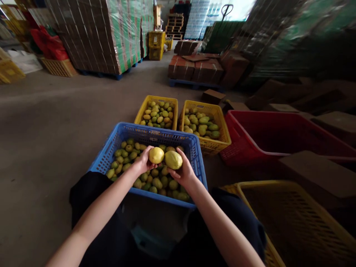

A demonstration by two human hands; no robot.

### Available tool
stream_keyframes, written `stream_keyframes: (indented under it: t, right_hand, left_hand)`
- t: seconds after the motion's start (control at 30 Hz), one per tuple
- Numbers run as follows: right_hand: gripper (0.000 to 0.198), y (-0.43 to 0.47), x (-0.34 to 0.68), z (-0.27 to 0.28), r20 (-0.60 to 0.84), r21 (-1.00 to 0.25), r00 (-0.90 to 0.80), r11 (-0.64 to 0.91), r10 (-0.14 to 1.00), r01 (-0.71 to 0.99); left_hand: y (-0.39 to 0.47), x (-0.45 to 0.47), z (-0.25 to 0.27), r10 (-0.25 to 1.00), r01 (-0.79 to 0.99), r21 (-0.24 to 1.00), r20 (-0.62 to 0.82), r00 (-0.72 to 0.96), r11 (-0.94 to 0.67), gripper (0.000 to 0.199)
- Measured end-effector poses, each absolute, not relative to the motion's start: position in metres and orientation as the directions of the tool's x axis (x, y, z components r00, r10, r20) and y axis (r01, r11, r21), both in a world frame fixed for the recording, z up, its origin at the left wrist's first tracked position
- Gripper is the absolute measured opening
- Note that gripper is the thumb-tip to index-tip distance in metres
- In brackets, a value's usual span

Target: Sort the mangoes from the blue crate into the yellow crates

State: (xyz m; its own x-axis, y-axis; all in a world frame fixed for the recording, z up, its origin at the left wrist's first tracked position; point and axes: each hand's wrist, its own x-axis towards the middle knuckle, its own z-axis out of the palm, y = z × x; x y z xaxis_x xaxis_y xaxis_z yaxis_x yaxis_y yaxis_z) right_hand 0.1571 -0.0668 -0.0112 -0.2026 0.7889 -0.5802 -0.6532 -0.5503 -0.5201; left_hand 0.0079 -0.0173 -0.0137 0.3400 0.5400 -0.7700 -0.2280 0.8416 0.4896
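Observation:
My left hand (144, 161) is closed around a yellow lemon (156, 155). A larger, greener lemon (174, 160) sits in my right hand (185, 173), with the fingers wrapped behind and below it. Both fruits are held side by side above a blue plastic crate (198, 159), close together. Inside the crate lie many green and yellow lemons (157, 183), partly hidden by my hands and forearms. The crate stands in front of my knees.
Behind the blue crate stand two yellow crates, the left one (175, 111) and the right one (226, 139), both holding lemons. To the right are a red crate (274, 153) and another yellow crate (264, 183). Wrapped carton stacks (125, 33) and a low pallet of cartons (194, 70) stand farther back.

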Motion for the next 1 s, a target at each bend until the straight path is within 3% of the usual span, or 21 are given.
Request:
stream_keyframes:
  t: [0.07,0.13,0.2,0.27,0.33,0.4,0.43,0.57,0.7,0.83,1.0]
  right_hand:
    - [0.038,-0.066,0.158,-0.012,-0.583,-0.578,-0.137,-0.527,0.801,-0.623]
    - [0.038,-0.065,0.160,-0.010,-0.518,-0.699,-0.033,-0.445,0.855,-0.560]
    - [0.045,-0.065,0.166,-0.005,-0.304,-0.873,0.088,-0.240,0.949,-0.424]
    - [0.058,-0.068,0.172,0.002,0.041,-0.982,0.165,0.070,0.985,-0.177]
    - [0.066,-0.071,0.177,0.008,0.341,-0.938,0.164,0.323,0.926,0.125]
    - [0.063,-0.073,0.180,0.012,0.499,-0.838,0.125,0.441,0.857,0.322]
    - [0.061,-0.074,0.180,0.013,0.533,-0.814,0.122,0.468,0.838,0.343]
    - [0.066,-0.074,0.181,0.013,0.466,-0.885,0.152,0.462,0.871,0.067]
    - [0.064,-0.071,0.186,0.012,0.234,-0.955,0.076,0.244,0.969,-0.171]
    - [0.065,-0.072,0.189,0.015,0.078,-0.946,0.021,0.080,0.997,-0.314]
    - [0.046,-0.074,0.188,0.021,-0.031,-0.904,-0.066,-0.056,0.997,-0.423]
  left_hand:
    - [-0.019,0.011,-0.013,0.636,-0.199,0.604,-0.718,0.283,0.771,0.045]
    - [-0.021,0.010,-0.007,0.801,-0.231,0.770,-0.542,0.253,0.594,0.038]
    - [-0.024,0.006,0.002,0.946,-0.270,0.917,-0.237,0.220,0.293,0.038]
    - [-0.027,-0.001,0.013,0.977,-0.233,0.972,0.076,0.199,-0.028,0.053]
    - [-0.029,-0.009,0.022,0.938,-0.145,0.958,0.275,0.210,-0.248,0.064]
    - [-0.030,-0.015,0.027,0.904,-0.099,0.932,0.362,0.227,-0.348,0.067]
    - [-0.030,-0.017,0.028,0.894,-0.106,0.925,0.381,0.236,-0.366,0.068]
    - [-0.026,-0.022,0.029,0.890,-0.219,0.925,0.365,0.273,-0.312,0.067]
    - [-0.018,-0.026,0.023,0.914,-0.366,0.927,0.219,0.342,-0.085,0.062]
    - [-0.011,-0.029,0.013,0.936,-0.497,0.860,0.071,0.346,0.118,0.056]
    - [-0.007,-0.030,0.010,0.933,-0.571,0.763,-0.117,0.339,0.303,0.027]
